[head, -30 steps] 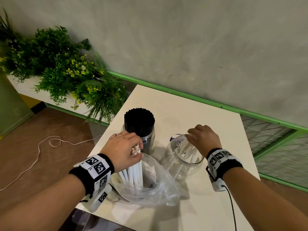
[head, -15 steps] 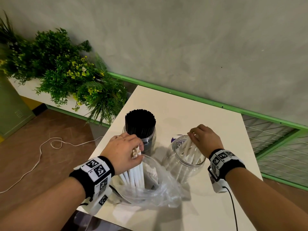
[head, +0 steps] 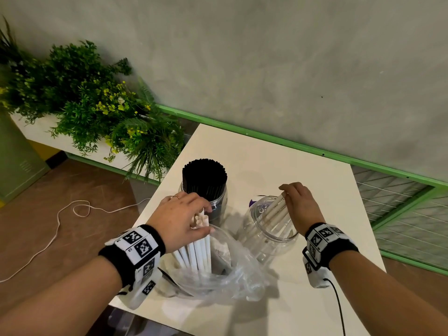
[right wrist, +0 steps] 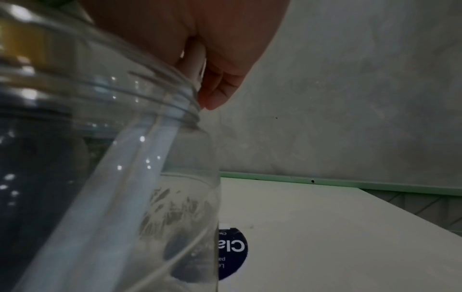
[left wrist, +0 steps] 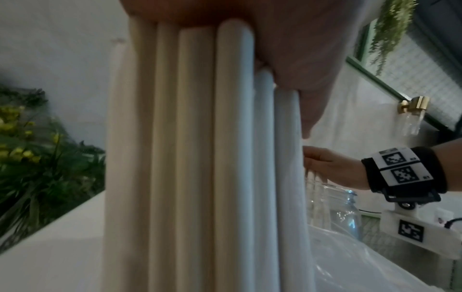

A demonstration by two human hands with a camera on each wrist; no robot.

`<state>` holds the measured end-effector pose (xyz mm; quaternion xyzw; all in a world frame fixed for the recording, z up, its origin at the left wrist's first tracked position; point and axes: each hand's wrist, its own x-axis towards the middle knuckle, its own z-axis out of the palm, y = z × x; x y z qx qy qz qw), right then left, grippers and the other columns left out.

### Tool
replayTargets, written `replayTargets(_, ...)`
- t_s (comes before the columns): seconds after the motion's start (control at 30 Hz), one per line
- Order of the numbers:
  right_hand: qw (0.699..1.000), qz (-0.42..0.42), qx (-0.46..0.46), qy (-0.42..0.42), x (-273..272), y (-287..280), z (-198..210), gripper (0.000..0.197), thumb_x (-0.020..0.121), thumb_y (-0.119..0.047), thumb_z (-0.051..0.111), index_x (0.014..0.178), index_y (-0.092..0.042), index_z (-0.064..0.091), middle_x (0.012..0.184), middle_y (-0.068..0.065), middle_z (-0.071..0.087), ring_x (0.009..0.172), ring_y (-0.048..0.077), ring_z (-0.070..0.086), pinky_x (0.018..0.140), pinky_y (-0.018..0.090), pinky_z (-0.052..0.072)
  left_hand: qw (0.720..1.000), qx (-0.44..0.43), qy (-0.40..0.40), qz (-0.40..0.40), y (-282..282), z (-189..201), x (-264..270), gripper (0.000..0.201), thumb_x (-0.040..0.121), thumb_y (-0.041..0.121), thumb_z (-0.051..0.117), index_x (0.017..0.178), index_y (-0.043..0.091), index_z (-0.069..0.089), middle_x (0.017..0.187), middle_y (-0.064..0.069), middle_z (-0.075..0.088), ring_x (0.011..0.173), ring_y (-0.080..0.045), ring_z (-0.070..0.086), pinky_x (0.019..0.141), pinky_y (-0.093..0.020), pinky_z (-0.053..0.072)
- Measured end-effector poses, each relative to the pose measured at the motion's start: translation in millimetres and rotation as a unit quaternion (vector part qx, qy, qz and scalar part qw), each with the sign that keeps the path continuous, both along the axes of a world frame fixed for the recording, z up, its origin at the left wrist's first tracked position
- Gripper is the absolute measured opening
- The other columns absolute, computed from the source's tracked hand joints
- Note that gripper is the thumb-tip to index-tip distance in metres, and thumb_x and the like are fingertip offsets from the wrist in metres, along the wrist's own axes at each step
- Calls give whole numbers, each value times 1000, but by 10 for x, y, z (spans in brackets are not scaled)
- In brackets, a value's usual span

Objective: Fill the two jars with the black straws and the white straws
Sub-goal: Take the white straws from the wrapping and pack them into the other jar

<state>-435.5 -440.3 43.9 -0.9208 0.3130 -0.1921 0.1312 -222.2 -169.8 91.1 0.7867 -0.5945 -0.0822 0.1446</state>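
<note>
Your left hand (head: 179, 219) is gripping a bundle of white straws (head: 196, 253) standing in the plastic bag (head: 225, 275), beside the jar of black straws (head: 204, 177). Your right hand (head: 300, 204) is pinching white straws leaning in the clear jar (head: 269, 236); the potted greenery (head: 97, 105) is sitting beyond the table (head: 291, 166).

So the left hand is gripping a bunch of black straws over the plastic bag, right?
Not quite: the left hand grips white straws, not black ones, over the plastic bag. The head view shows it; the black straws stand in their jar.
</note>
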Motion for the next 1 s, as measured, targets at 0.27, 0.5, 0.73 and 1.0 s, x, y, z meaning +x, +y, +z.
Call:
replayTargets(0.27,989,-24,-94,-111,-29,359,328,41,94,-35,42,127,-15,55,122,8,54,115,27,42,98,34,33,999,3,-24,-32,261,-76,127,71,76,77,38,137,43,27,133,12,40,117,-16,43,89,-40,47)
replayTargets(0.5,968,136,190,-88,285,1422,370,52,92,-42,53,139,-23,41,129,-6,46,116,5,46,94,20,44,998,-51,-21,-24,145,-180,84,50,79,66,47,122,41,46,119,16,50,105,-11,48,83,-35,49)
replayTargets(0.73,908,124,388,-103,644,1688,-16,62,82,-14,71,134,-28,40,118,-9,60,106,3,57,90,23,48,997,-75,2,-26,139,-200,92,38,74,64,48,105,41,48,109,20,50,96,-10,48,81,-33,47)
replayTargets(1.0,865,71,475,-147,755,1776,-97,26,69,-7,65,93,-15,59,78,-8,63,74,6,59,69,24,48,997,-69,12,-30,125,-233,139,39,72,63,43,104,40,43,109,19,50,96,-13,47,82,-34,46)
